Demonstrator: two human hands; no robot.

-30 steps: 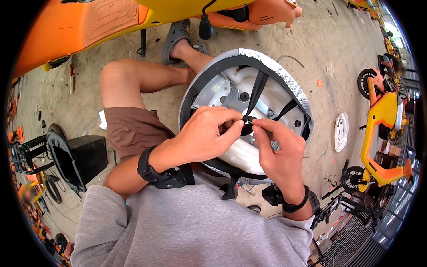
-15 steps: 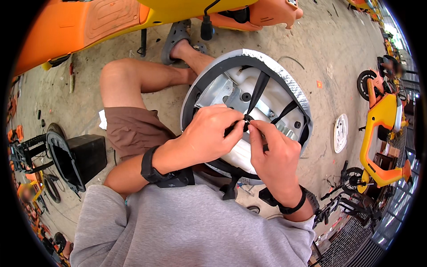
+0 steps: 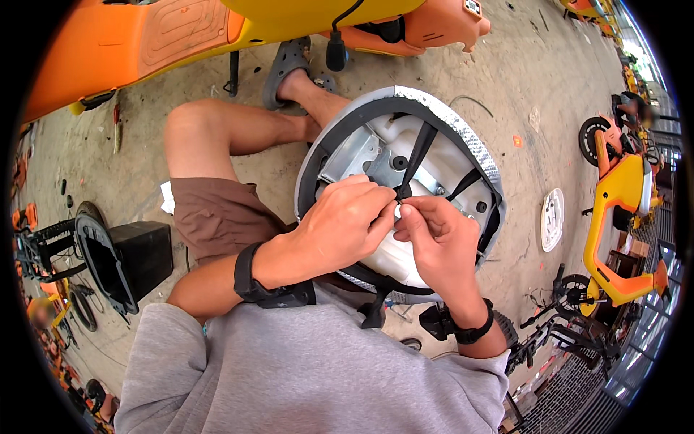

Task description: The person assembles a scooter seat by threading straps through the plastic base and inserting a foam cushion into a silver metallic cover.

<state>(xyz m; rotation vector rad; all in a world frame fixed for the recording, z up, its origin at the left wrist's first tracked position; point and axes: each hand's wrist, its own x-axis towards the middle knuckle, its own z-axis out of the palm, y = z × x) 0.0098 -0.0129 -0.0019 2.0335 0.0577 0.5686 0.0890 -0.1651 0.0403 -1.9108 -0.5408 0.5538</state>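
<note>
Two hands of mine meet in the head view at a strap (image 3: 418, 155): my left hand (image 3: 340, 223) pinches its near end between thumb and finger, and my right hand (image 3: 441, 239) pinches just beside it. It crosses the seat (image 3: 347, 124), which sits underside up at my lap. A second strap (image 3: 465, 184) slants behind my right hand, its near end hidden. Neither hand steadies the seat, so a shifting knee (image 3: 191, 123) could tip it. Uneven pulling might slip the strap from my fingertips; rubbing on the bracket (image 3: 353, 158) could fray it.
</note>
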